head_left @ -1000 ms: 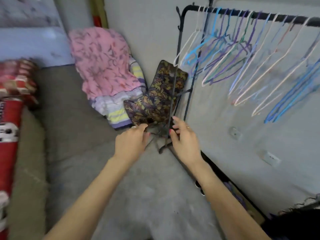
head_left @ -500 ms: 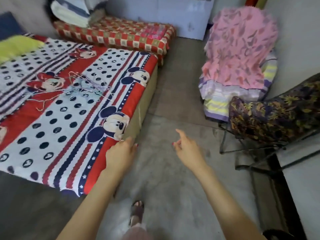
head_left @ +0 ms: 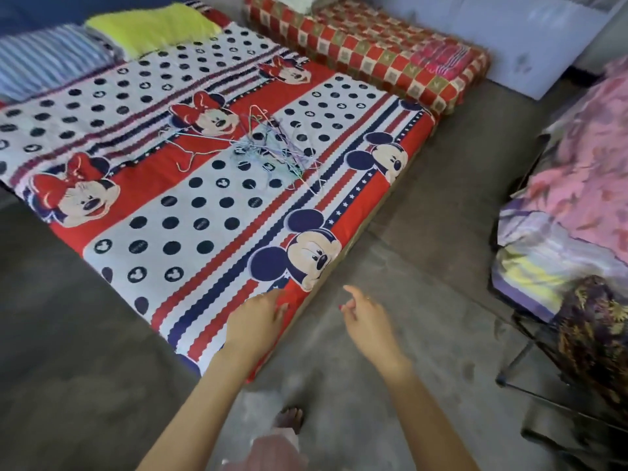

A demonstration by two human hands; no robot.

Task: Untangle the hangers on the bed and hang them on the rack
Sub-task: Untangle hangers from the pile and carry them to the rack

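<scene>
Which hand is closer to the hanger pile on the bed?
Left. The left hand hovers over the bed's near corner, below the hangers; the right hand is off the bed over the floor.

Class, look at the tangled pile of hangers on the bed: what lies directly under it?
The tangled hangers lie on the cartoon-print bedsheet, over a white dotted panel and a red band. The mattress beneath the sheet is covered, so it cannot be seen.

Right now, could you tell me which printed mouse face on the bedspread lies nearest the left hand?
The dark-eared mouse face at the bed's near corner, just beyond the left hand; the other faces lie farther up the bedspread.
</scene>
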